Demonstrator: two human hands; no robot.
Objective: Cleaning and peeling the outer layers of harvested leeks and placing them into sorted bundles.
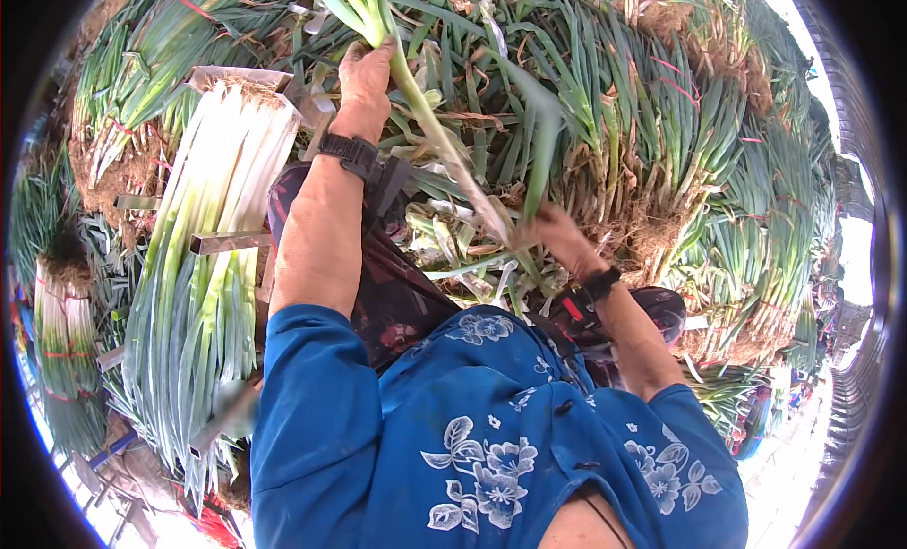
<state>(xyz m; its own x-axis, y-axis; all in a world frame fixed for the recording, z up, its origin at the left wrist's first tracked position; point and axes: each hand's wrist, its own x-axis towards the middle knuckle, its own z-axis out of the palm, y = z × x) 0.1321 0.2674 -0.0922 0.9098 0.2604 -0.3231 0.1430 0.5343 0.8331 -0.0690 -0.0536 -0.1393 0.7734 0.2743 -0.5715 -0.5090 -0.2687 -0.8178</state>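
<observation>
My left hand (363, 81) is raised, its fingers closed round a long green onion (430, 124) just below where its leaves fan out. The pale stalk slants down to the right, its root end close to my right hand (564, 244). My right hand is somewhat blurred, with its fingers closed on the lower end of a loose, bent green leaf (544, 138). Whether those fingers also touch the stalk, I cannot tell. Peeled leaves and scraps (458, 242) lie beneath the stalk, between my knees.
On my left, a metal rack (227, 242) holds a stack of cleaned green onions (222, 162), white ends away from me. A tied bundle (64, 332) stands farther left. Unpeeled onions with soil-brown roots (652, 228) heap up ahead and right; some have red ties.
</observation>
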